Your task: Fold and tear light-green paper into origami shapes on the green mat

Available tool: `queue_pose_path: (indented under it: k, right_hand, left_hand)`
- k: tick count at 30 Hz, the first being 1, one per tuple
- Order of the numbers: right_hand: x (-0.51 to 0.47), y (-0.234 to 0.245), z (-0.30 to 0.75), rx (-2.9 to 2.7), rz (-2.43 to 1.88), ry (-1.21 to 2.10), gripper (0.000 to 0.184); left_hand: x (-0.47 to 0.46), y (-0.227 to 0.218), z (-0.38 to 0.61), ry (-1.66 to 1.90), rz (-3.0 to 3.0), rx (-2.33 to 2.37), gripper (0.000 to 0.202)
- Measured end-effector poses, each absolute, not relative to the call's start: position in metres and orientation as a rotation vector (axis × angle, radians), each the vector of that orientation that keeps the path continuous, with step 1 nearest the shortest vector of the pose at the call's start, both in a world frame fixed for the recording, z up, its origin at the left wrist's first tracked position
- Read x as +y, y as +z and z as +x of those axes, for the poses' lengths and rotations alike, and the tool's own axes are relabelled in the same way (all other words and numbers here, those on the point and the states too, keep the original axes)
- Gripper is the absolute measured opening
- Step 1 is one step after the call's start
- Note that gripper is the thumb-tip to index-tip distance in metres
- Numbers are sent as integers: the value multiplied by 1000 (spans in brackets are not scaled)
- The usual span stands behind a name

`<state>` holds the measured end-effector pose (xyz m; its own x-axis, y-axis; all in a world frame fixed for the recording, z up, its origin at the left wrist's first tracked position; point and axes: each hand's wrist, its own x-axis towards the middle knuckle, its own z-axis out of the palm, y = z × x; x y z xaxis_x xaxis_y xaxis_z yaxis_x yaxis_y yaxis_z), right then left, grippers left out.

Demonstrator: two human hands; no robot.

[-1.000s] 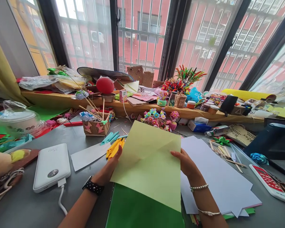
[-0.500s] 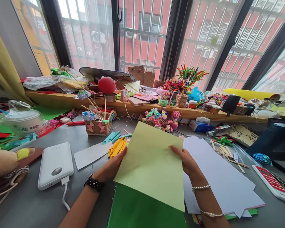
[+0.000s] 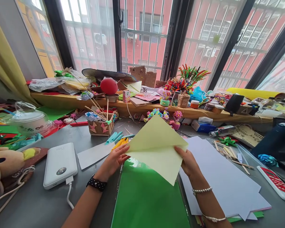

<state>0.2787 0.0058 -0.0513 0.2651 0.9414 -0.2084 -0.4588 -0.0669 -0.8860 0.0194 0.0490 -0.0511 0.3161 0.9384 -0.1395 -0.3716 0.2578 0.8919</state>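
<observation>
A sheet of pale yellow-green paper point(image 3: 156, 148) is held up between both hands, turned corner-upward, with a crease running across it. My left hand point(image 3: 116, 155) pinches its left corner, and my right hand point(image 3: 185, 159) pinches the right corner with the thumb on top. Below the paper lies a glossy green sheet or folder point(image 3: 149, 199) on the desk. To the right of my right hand spreads a stack of white paper point(image 3: 220, 180), with coloured sheets showing beneath. Yellow folded paper strips point(image 3: 120, 144) are just behind my left hand.
A white power bank point(image 3: 60, 164) with a plugged cable lies left. Behind it is a white paper strip point(image 3: 93, 155). A cardboard box with sticks point(image 3: 101, 127) and crocheted flowers point(image 3: 177, 118) stand farther back. At right are a red-and-white calculator point(image 3: 276, 183) and a cluttered window ledge point(image 3: 142, 108).
The pale paper has turned from a flat, squarer pose to corner-up and now shows a crease across it. Its lower edge has risen, exposing more green surface. The view has shifted slightly.
</observation>
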Motion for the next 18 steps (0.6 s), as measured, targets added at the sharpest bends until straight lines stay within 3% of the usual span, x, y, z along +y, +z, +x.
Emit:
queue_pose_path:
  k: [11, 18]
  right_hand:
    - [5, -56, 259, -669, -1039, 1247, 44]
    - [2, -59, 242, -676, -1044, 1240, 46]
  left_hand:
    - [53, -54, 22, 1209, 639, 872, 21]
    - [43, -47, 32, 1077, 574, 866, 25]
